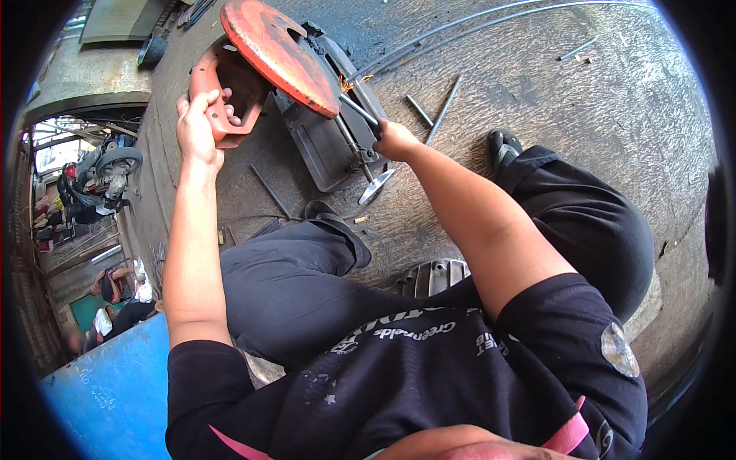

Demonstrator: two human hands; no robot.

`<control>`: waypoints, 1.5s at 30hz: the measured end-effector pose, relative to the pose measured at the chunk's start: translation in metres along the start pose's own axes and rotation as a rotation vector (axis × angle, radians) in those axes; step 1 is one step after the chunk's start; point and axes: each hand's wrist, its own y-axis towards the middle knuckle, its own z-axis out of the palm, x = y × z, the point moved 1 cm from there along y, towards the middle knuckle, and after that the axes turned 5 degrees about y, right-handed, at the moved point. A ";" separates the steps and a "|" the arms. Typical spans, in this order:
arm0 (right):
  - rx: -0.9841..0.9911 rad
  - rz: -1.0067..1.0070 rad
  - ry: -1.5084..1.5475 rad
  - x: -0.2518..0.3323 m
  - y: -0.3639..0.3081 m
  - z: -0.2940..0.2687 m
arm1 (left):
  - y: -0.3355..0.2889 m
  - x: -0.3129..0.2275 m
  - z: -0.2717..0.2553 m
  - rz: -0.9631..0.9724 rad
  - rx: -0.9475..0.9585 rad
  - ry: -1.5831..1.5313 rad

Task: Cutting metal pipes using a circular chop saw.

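Fingers of the left hand (198,123) wrap around the orange handle (218,100) of a chop saw (307,92) standing on the concrete floor (613,100). The right hand (395,140) is clenched on a thin steel rod (429,34) at the saw's vise, just under the orange blade guard (280,54), where a few sparks show. Short rod offcuts (441,111) lie on the floor just beyond the right hand. A sandalled foot (502,146) rests beside them, the person's dark-trousered knees spread either side of the saw.
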 end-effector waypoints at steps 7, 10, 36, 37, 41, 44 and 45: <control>0.128 0.055 0.153 -0.004 0.007 -0.008 | 0.001 0.000 -0.001 -0.001 0.008 -0.010; 0.118 0.067 0.250 -0.009 0.009 -0.007 | 0.001 -0.001 0.000 -0.002 0.002 0.000; -0.139 0.003 0.469 -0.004 0.003 -0.014 | 0.000 -0.002 0.001 -0.004 -0.027 0.009; -0.120 0.000 0.519 -0.003 0.002 -0.014 | 0.000 -0.001 0.001 -0.005 -0.030 0.008; -0.037 0.072 0.595 -0.004 0.004 -0.017 | 0.000 -0.002 0.001 0.000 -0.037 0.018; 0.038 0.096 0.675 -0.006 0.007 -0.018 | 0.000 -0.002 0.001 0.006 -0.036 0.022; 0.068 0.124 0.706 -0.007 0.008 -0.018 | 0.000 -0.001 0.001 0.000 -0.036 0.020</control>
